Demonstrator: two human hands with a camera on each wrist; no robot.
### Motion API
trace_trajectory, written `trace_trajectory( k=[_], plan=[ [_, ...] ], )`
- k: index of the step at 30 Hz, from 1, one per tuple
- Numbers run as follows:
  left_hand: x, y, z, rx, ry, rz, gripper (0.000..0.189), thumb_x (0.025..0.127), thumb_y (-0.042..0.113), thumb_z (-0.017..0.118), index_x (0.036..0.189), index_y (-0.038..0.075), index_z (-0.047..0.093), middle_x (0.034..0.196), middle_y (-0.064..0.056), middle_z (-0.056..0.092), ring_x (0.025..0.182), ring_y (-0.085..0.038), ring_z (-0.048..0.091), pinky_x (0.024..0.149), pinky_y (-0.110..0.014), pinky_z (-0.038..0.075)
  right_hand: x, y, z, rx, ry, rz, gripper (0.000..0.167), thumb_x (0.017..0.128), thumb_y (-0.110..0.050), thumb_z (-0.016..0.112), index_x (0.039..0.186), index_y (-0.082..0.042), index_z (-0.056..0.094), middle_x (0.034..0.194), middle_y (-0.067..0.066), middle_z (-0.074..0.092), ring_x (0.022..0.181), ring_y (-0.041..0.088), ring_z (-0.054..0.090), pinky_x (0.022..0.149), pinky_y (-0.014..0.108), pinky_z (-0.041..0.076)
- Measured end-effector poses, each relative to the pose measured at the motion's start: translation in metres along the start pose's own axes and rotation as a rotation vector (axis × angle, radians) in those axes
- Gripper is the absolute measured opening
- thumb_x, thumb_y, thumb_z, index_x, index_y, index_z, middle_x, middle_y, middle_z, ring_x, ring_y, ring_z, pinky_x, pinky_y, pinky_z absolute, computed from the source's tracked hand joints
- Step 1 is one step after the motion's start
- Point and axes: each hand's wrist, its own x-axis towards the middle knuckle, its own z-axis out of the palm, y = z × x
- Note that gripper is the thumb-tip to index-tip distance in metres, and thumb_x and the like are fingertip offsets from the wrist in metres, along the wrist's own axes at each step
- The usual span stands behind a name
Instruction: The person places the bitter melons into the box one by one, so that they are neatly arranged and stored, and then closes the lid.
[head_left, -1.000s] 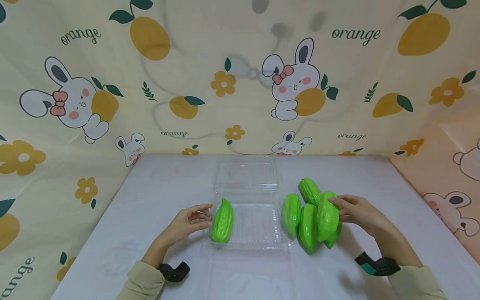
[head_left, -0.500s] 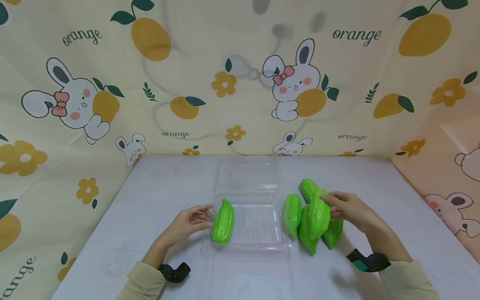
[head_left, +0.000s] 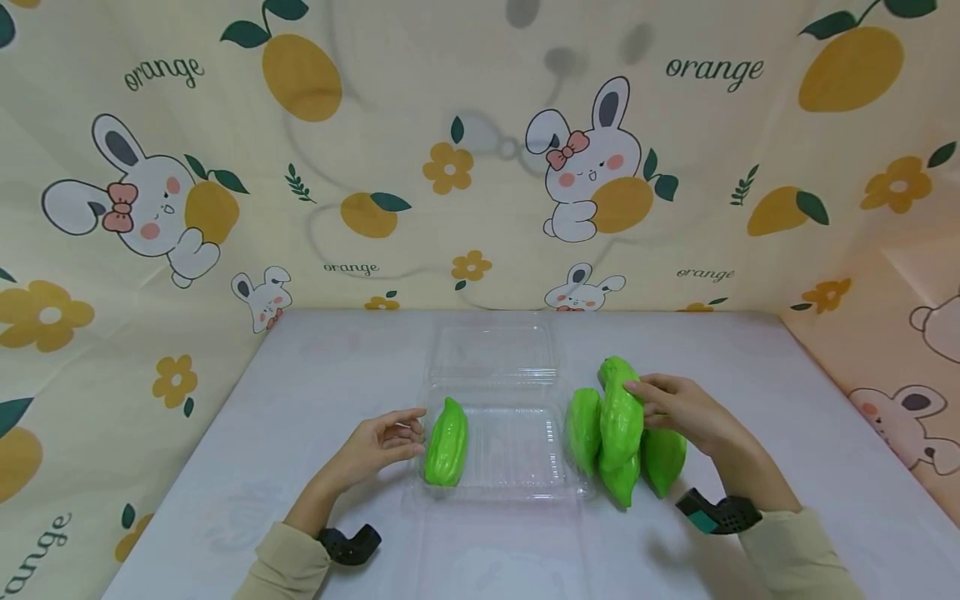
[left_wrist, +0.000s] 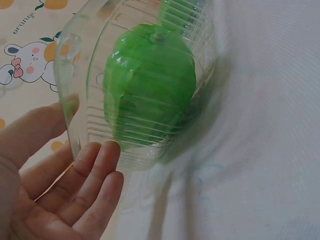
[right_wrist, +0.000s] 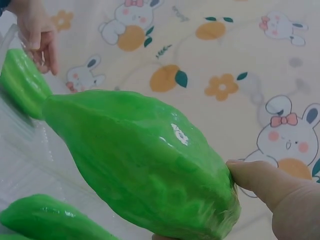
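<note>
My right hand [head_left: 686, 410] pinches the far end of a glossy green ridged gourd [head_left: 621, 421], held above the group of gourds. In the right wrist view, my thumb [right_wrist: 265, 185] presses the blunt end of this gourd [right_wrist: 140, 155], and its tapered end points away. My left hand [head_left: 381, 440] has its relaxed fingers at the left rim of a clear plastic container [head_left: 517, 492]; its fingertips overlap the rim in the left wrist view. Inside the container, along the left side, lies one green gourd [head_left: 446, 446], seen through the ribbed wall as a green gourd [left_wrist: 150, 85].
Right of the container lie several more gourds, among them a left gourd [head_left: 584, 431] and a right gourd [head_left: 665, 461]. The container's clear lid [head_left: 491, 350] lies folded back on the white table [head_left: 337, 358]. A patterned cloth [head_left: 420, 108] hangs behind.
My right hand has lifted the gourd off the group's right side and carried it left over the other gourds. The left hand and container have stayed put.
</note>
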Motion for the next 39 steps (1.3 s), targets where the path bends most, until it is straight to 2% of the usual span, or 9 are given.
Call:
trace_trajectory(
  k=[11, 15, 17, 22, 26, 30, 39],
  plan=[
    [-0.002, 0.000, -0.001, 0.013, 0.005, -0.008, 0.064, 0.087, 0.020, 0.072, 0.139, -0.005, 0.046, 0.121, -0.027, 0.058, 0.101, -0.005, 0.059, 0.087, -0.008, 0.051, 0.007, -0.006, 0.010, 0.056, -0.024, -0.037, 0.067, 0.102, -0.034, 0.046, 0.141, 0.018, 0.027, 0.127, 0.022, 0.051, 0.090, 0.006, 0.059, 0.083, 0.023, 0.056],
    [-0.002, 0.000, -0.001, 0.016, 0.006, -0.010, 0.064, 0.087, 0.020, 0.072, 0.139, -0.006, 0.046, 0.121, -0.027, 0.058, 0.101, -0.005, 0.059, 0.087, -0.008, 0.051, 0.011, -0.006, 0.013, 0.057, -0.034, -0.053, 0.074, 0.100, -0.039, 0.049, 0.141, 0.019, 0.027, 0.128, 0.024, 0.050, 0.091, 0.007, 0.058, 0.083, 0.025, 0.057],
    [-0.002, 0.001, -0.001, 0.018, 0.006, -0.011, 0.064, 0.087, 0.020, 0.072, 0.139, -0.006, 0.045, 0.121, -0.027, 0.058, 0.101, -0.005, 0.059, 0.086, -0.008, 0.051, 0.012, -0.006, 0.014, 0.065, -0.043, -0.066, 0.076, 0.099, -0.040, 0.050, 0.139, 0.020, 0.027, 0.122, 0.020, 0.053, 0.089, 0.008, 0.059, 0.082, 0.025, 0.058],
    [-0.001, 0.002, -0.001, 0.010, 0.001, -0.009, 0.065, 0.087, 0.021, 0.072, 0.139, -0.006, 0.045, 0.120, -0.027, 0.058, 0.100, -0.004, 0.059, 0.086, -0.009, 0.051, 0.015, -0.009, 0.018, 0.072, -0.043, -0.050, 0.076, 0.099, -0.041, 0.052, 0.140, 0.019, 0.028, 0.115, 0.012, 0.056, 0.088, 0.008, 0.059, 0.083, 0.025, 0.057],
    [-0.001, 0.002, 0.000, 0.001, 0.000, -0.002, 0.064, 0.087, 0.020, 0.072, 0.139, -0.006, 0.045, 0.120, -0.028, 0.057, 0.099, -0.002, 0.059, 0.086, -0.009, 0.051, 0.017, -0.014, 0.023, 0.074, -0.038, -0.019, 0.072, 0.100, -0.038, 0.049, 0.143, 0.016, 0.027, 0.123, 0.017, 0.053, 0.091, 0.008, 0.057, 0.087, 0.025, 0.056],
    [0.000, 0.001, 0.000, 0.000, 0.000, 0.002, 0.063, 0.087, 0.019, 0.071, 0.139, -0.006, 0.045, 0.120, -0.028, 0.057, 0.100, -0.002, 0.059, 0.086, -0.009, 0.051, 0.020, -0.016, 0.027, 0.090, -0.046, -0.024, 0.070, 0.101, -0.036, 0.048, 0.143, 0.016, 0.026, 0.127, 0.018, 0.050, 0.091, 0.008, 0.056, 0.087, 0.025, 0.056],
    [-0.001, 0.000, -0.001, 0.025, -0.002, 0.019, 0.061, 0.088, 0.018, 0.070, 0.138, -0.009, 0.045, 0.119, -0.029, 0.058, 0.103, -0.011, 0.060, 0.086, -0.010, 0.052, 0.023, -0.019, 0.034, 0.126, -0.068, -0.035, 0.069, 0.100, -0.035, 0.050, 0.141, 0.017, 0.030, 0.114, 0.007, 0.057, 0.090, 0.006, 0.058, 0.090, 0.027, 0.056]
  ],
)
